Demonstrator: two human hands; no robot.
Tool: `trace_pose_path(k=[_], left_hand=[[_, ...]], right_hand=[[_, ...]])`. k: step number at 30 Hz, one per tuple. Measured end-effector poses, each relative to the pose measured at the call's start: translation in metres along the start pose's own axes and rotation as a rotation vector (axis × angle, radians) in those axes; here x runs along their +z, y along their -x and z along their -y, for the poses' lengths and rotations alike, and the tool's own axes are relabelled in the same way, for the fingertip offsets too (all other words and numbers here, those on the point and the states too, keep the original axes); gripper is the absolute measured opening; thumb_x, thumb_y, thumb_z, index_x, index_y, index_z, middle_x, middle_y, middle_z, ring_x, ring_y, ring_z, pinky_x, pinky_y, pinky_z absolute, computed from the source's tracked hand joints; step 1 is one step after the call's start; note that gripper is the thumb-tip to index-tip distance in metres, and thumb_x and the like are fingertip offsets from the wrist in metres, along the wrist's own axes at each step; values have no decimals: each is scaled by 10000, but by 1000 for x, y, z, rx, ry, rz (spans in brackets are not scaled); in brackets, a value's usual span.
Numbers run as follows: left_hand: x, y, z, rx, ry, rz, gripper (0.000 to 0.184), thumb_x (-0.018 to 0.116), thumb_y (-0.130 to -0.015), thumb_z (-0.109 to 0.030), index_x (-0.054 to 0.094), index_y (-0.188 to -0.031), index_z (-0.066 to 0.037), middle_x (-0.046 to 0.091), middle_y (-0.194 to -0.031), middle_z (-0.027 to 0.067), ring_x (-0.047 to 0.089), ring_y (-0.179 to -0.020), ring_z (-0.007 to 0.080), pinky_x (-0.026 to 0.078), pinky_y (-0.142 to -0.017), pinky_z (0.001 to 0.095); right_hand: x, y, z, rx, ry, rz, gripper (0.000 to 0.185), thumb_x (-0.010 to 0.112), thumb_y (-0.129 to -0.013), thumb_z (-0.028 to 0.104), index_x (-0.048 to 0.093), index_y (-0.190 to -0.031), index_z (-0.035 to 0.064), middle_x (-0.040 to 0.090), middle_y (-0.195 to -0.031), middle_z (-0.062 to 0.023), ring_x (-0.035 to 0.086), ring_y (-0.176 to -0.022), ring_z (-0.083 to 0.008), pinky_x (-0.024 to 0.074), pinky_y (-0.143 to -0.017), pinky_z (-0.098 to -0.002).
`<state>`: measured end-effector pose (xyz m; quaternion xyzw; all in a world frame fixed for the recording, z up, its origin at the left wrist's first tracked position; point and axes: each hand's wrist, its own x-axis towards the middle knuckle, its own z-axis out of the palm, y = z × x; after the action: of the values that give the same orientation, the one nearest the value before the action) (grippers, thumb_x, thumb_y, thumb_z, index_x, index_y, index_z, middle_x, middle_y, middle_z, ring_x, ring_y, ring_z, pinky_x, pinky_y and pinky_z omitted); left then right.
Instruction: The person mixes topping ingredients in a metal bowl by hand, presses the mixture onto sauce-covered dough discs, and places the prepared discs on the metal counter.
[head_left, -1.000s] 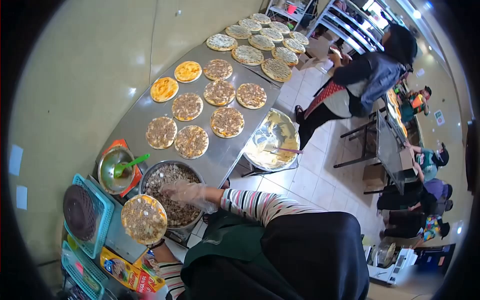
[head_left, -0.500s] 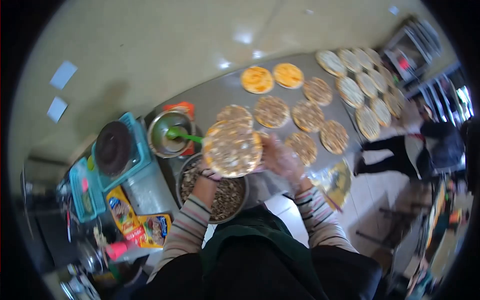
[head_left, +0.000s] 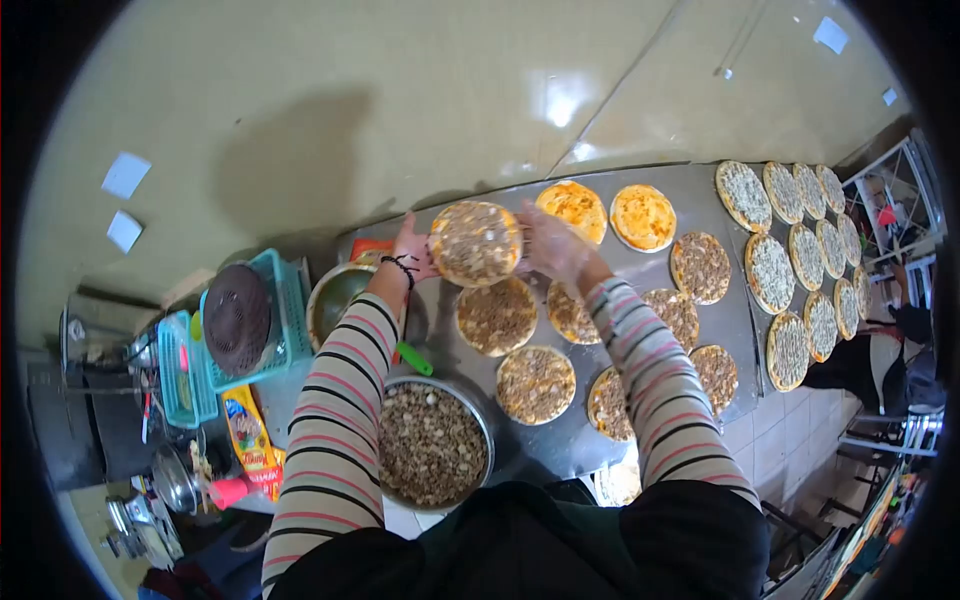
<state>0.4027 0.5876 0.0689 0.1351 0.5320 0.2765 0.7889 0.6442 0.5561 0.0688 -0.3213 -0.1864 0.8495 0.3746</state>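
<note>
A round base topped with crumbled meat (head_left: 475, 243) is held above the steel table between my two hands. My left hand (head_left: 414, 250), with a dark bracelet at the wrist, grips its left edge. At its right edge is my right hand (head_left: 555, 246), in a clear plastic glove and somewhat blurred. Below it lies another meat-topped base (head_left: 496, 316). Two orange-sauced bases (head_left: 643, 218) lie to the right near the wall. A pot of crumbled meat (head_left: 432, 442) stands at the table's near edge.
A metal bowl (head_left: 335, 300) and a green-handled utensil (head_left: 414, 358) are left of the bases. Teal baskets (head_left: 290, 310), one under a brown round lid (head_left: 237, 320), stand farther left. Pale-topped bases (head_left: 770, 273) cover the right end. A person (head_left: 915, 350) is at the far right.
The held base has moved toward the wall, away from the pot. My view has swung to the right. Earlier, my gloved right hand was in the meat pot; now it is at the base.
</note>
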Motion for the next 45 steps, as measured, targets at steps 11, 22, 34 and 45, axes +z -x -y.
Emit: trace_pose_path(k=[11,22,34,45], left_hand=[[26,-40,2,160,7,-536,1003,314,-709,-765,267,-1320,29,421,-1286,162,406,-1176,312,206,-969,559],[50,-203,58,682,-609,-228,624,417,-818,-590,515,-1101,-43,558,-891,42,519,-760,125,433,-612,288],[123,-154,39,101,-403,-174,853,227,-766,-737,486,-1181,-38,587,-1072,110,551,-971,198,386,-852,364],[133,-133,39,200,206,112,337,343,-862,-128,499,-1088,66,572,-1070,196,571,-993,284,464,-873,427]], right_hand=[[-10,-31,10,131,188,-235,519,423,-871,487,488,-1105,29,576,-899,-91,543,-819,-242,429,-732,-393],[-178,34,-20,-329,430,-716,290,538,-835,270,547,-1026,53,533,-808,-37,518,-711,-145,456,-601,-295],[-127,33,21,-164,516,-757,541,345,-876,543,534,-1017,57,546,-800,-70,558,-673,-182,503,-562,-324],[-71,55,46,-28,1093,-706,703,246,-873,592,443,-1192,-3,595,-960,-143,600,-816,-213,514,-681,-341]])
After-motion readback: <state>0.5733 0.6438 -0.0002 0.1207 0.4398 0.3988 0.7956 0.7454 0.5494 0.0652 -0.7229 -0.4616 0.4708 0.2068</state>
